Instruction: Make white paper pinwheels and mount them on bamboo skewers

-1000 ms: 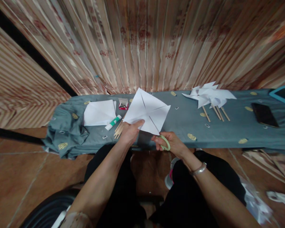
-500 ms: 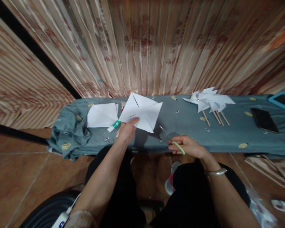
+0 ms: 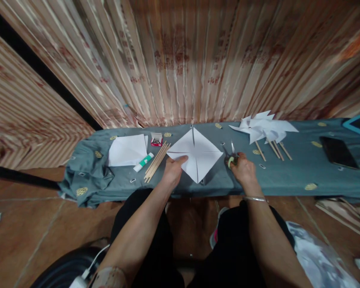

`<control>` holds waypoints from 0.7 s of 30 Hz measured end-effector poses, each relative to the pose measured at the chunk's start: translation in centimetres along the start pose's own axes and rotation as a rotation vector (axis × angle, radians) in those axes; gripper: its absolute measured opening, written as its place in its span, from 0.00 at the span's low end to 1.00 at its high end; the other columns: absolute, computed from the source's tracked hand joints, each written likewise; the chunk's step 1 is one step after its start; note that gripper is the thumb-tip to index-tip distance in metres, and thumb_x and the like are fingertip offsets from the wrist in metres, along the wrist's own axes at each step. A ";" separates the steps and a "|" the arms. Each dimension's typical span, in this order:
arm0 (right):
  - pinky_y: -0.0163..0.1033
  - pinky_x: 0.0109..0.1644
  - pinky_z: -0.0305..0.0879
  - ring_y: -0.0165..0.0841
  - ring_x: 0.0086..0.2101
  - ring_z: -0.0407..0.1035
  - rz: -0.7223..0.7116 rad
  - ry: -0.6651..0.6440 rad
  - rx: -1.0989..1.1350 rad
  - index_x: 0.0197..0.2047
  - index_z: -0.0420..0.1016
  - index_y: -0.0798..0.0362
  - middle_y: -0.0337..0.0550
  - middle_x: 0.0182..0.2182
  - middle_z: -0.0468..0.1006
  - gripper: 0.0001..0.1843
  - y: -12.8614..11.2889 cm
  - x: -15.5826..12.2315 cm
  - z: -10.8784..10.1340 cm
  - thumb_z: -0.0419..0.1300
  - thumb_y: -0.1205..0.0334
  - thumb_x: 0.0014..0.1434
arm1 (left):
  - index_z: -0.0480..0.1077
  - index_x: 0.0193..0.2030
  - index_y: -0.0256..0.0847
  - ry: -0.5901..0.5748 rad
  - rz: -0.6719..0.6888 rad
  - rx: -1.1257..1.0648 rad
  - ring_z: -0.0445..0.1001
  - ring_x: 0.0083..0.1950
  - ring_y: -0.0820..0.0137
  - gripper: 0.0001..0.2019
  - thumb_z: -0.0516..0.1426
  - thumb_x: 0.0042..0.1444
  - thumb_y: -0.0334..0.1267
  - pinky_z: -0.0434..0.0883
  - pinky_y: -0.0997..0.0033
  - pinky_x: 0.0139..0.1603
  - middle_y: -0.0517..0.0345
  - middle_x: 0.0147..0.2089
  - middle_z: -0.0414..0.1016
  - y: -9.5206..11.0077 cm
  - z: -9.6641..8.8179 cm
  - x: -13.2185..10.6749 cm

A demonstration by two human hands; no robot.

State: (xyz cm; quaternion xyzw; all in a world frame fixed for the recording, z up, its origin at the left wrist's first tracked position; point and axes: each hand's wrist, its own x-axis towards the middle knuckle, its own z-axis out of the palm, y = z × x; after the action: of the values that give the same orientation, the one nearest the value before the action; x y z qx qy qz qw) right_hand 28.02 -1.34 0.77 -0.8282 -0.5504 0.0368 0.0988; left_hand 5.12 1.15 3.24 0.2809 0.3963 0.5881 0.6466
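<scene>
Fingers of the left hand hold a paper square (slit four ways), and the right hand grasps scissors

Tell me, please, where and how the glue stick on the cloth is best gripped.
Probably around the green middle of the glue stick, pinched across its narrow width from above: it lies slantwise, with the paper stack and wooden sticks close on either side.

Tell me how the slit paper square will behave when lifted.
The paper square looks thin, so it is probably light and floppy. Slits running from its corners toward the middle likely let four flaps bend separately. Held only by the left hand at one side, it might sag opposite.
</scene>
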 end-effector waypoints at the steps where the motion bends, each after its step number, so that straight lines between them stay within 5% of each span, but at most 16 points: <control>1: 0.43 0.42 0.66 0.47 0.40 0.77 -0.005 -0.002 -0.020 0.58 0.64 0.66 0.62 0.38 0.81 0.25 0.1 0.1 -0.1 0.55 0.61 0.61 | 0.74 0.31 0.38 0.002 -0.019 0.005 0.78 0.41 0.62 0.13 0.67 0.35 0.31 0.71 0.64 0.47 0.56 0.32 0.80 -0.4 0.1 0.0; 11: 0.49 0.41 0.67 0.53 0.39 0.76 0.005 0.038 -0.066 0.58 0.64 0.67 0.67 0.36 0.80 0.25 2.2 0.4 -0.2 0.51 0.61 0.61 | 0.73 0.31 0.34 0.026 -0.156 -0.010 0.78 0.39 0.62 0.14 0.68 0.40 0.39 0.71 0.65 0.43 0.53 0.29 0.78 -2.4 0.3 0.2; 21: 0.47 0.40 0.67 0.50 0.36 0.76 -0.013 0.061 -0.087 0.56 0.68 0.64 0.61 0.32 0.80 0.25 1.7 0.1 -0.4 0.52 0.56 0.61 | 0.71 0.33 0.37 0.046 -0.221 0.015 0.78 0.43 0.62 0.10 0.64 0.40 0.29 0.72 0.59 0.50 0.53 0.33 0.79 -3.2 -0.9 0.3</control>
State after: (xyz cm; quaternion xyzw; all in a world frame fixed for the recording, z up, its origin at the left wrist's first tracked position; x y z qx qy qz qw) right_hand 29.69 -1.96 0.76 -0.8288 -0.5537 -0.0132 0.0794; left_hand 6.11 0.85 0.07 0.2269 0.4438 0.5165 0.6962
